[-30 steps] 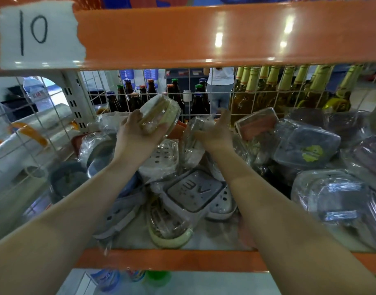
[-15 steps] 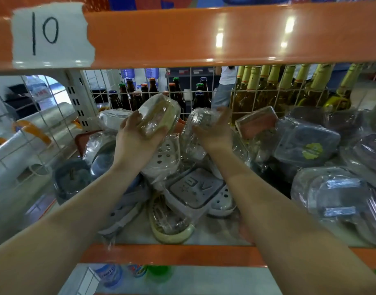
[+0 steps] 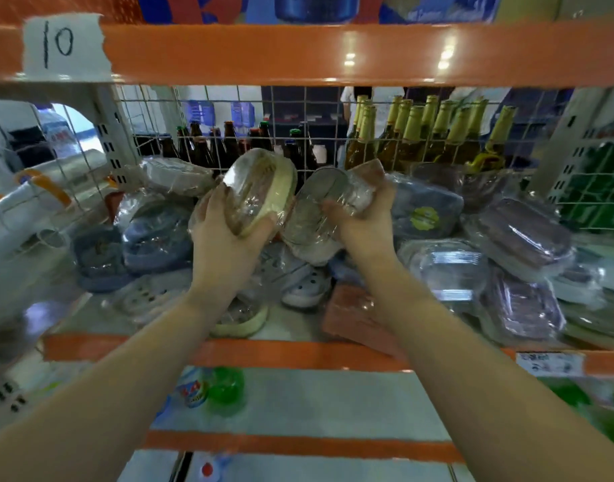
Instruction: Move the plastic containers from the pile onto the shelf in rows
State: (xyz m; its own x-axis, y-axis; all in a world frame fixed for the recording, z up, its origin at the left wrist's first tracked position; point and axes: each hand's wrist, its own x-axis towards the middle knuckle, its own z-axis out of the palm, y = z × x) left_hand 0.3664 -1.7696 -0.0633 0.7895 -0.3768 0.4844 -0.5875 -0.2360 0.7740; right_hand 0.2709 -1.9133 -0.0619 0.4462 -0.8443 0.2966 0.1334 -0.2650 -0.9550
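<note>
Left hand [image 3: 225, 234] found gripping a cream-rimmed oval container [image 3: 260, 191], fingers curled round its wrapped edge. Right hand [image 3: 363, 226] found gripping a clear oval container [image 3: 321, 212], thumb across its face. Both held tilted, side by side above the pile [image 3: 448, 269] on the orange-edged shelf [image 3: 298, 354]. Glass bottles [image 3: 420, 133] noted behind the wire mesh [image 3: 159, 116].

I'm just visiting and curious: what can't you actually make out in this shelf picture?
- Left hand palm: hidden behind the cream-rimmed container, head view.
- What is inside the clear container in the right hand: crinkled wrap glare.
- Price label text: blurred.
- Containers under the pile: covered by others.
</note>
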